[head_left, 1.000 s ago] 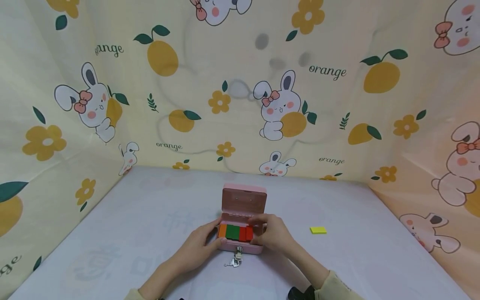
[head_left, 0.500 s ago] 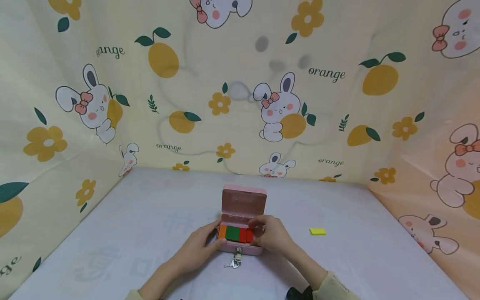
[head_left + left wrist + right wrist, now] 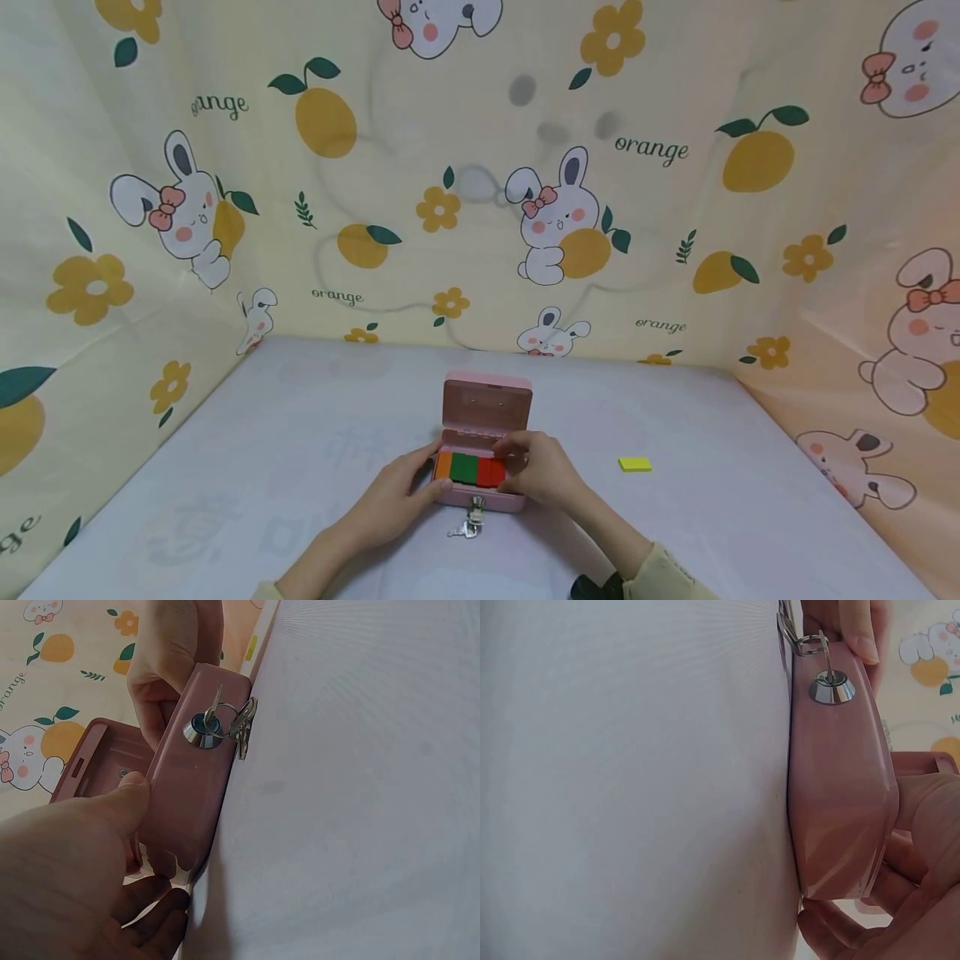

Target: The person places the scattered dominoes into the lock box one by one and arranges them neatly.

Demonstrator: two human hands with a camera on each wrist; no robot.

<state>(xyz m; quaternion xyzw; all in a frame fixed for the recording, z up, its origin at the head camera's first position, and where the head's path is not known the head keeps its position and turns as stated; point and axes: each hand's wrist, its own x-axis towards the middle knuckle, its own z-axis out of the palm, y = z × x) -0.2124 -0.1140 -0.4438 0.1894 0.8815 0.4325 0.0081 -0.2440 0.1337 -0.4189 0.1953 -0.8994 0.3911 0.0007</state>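
Note:
A small pink metal cash box (image 3: pixel 501 501) stands on the white table in the head view, its lid (image 3: pixel 486 405) raised. Inside, orange (image 3: pixel 443 466), green (image 3: pixel 464 469) and red blocks (image 3: pixel 491 472) lie side by side. My left hand (image 3: pixel 392 502) grips the box's left end, thumb over the front rim and fingers around the side, as the left wrist view shows. My right hand (image 3: pixel 546 472) reaches into the right end, thumb and forefinger at the ends of the rightmost red block. Keys (image 3: pixel 468 527) hang from the lock (image 3: pixel 832 688) on the front.
A flat yellow block (image 3: pixel 635 464) lies on the table to the right of the box. A black object (image 3: pixel 596 587) shows by the right sleeve (image 3: pixel 663 575). Printed cloth with rabbits and oranges (image 3: pixel 480 250) walls the table at the back and sides.
Both hands stay at the box almost unmoved, the right fingers shifting only slightly at the red blocks. The head view tilts a little.

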